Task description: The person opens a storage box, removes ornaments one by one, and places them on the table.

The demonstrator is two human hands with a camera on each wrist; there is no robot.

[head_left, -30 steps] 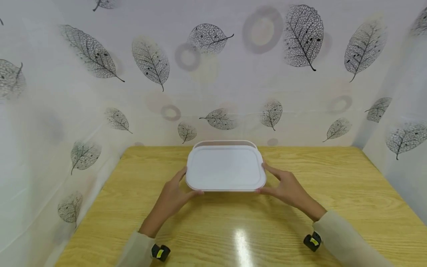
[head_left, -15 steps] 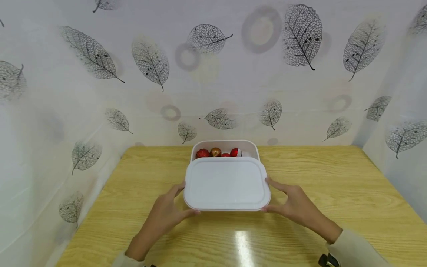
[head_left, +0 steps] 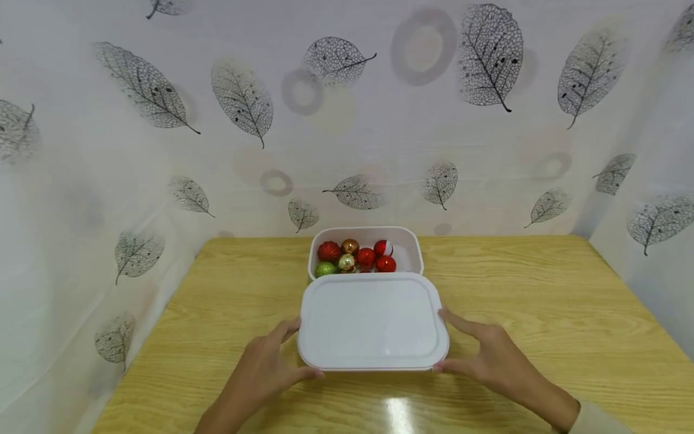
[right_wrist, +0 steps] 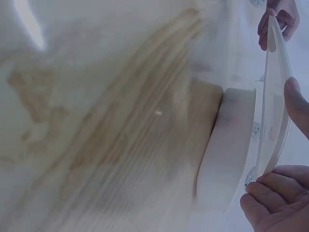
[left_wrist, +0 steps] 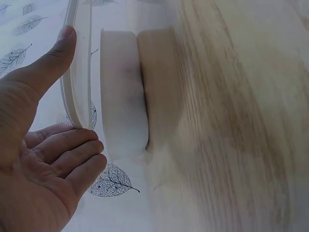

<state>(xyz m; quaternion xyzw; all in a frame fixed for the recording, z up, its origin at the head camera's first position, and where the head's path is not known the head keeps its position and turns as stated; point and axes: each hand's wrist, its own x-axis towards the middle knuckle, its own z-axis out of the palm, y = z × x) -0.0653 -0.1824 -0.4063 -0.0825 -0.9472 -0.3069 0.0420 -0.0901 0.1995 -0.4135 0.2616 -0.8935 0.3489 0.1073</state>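
Note:
A white rounded-rectangular lid [head_left: 373,322] is held level above the table, between both hands. My left hand [head_left: 259,361] pinches its left edge, thumb at the near corner and fingers at the side. At the opposite edge my right hand [head_left: 501,361] grips in the same way. Behind the lid stands a white plastic box [head_left: 409,256], uncovered at the back, its near part hidden by the lid. Christmas baubles lie inside: several red ones [head_left: 365,257], gold ones [head_left: 347,262] and a glittery green one [head_left: 326,269]. Both wrist views show the lid raised clear of the box.
The wood-grain table [head_left: 542,289] spreads on both sides of the box. A pale cloth [head_left: 368,138] printed with dark leaves hangs close behind the box and along the sides.
Both hands have drawn the lid off the box toward the near side. The baubles, hidden at first, have come into view. The box has stayed in place.

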